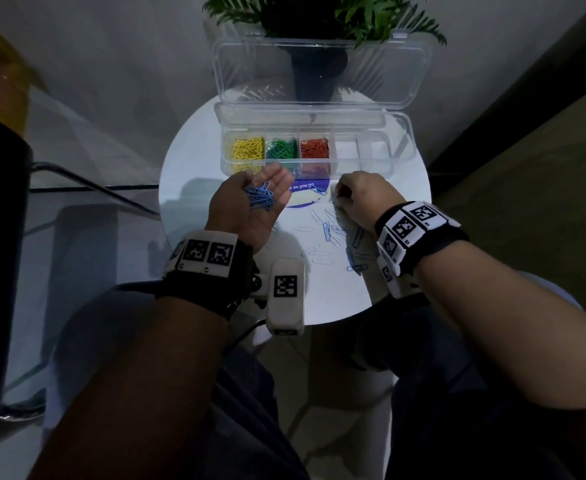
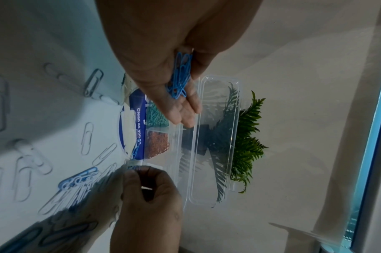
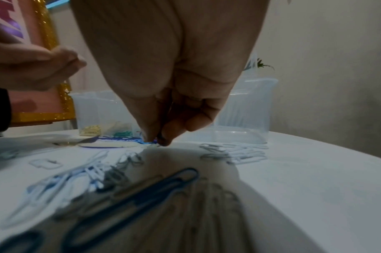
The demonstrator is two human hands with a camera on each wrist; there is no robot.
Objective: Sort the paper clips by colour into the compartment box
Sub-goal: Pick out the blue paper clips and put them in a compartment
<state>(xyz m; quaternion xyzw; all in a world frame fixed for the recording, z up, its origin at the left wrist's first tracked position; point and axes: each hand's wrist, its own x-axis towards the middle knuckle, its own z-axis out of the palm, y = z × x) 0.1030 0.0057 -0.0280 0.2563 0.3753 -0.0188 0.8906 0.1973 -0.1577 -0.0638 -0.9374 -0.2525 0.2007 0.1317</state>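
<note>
The clear compartment box (image 1: 402, 147) stands open at the far side of the round white table (image 1: 336, 296). Yellow clips (image 1: 248, 148), green clips (image 1: 282, 148) and red clips (image 1: 315, 148) fill its three left cells. My left hand (image 1: 270, 181) is palm up in front of the box, with a bunch of blue clips (image 1: 260, 199) lying in the palm (image 2: 180, 77). To the right, my right hand (image 1: 340, 195) reaches down to the table, thumb and forefinger (image 3: 157, 140) pinching a blue clip (image 2: 134, 167). Loose white and blue clips (image 1: 333, 230) lie below it.
The box's two right cells (image 1: 364, 147) hold nothing. Its lid (image 1: 319, 74) leans back against a potted plant (image 1: 319, 46). A round blue sticker (image 1: 308, 192) lies between my hands. A glass table (image 1: 76, 150) is on the left and a dark wall on the right.
</note>
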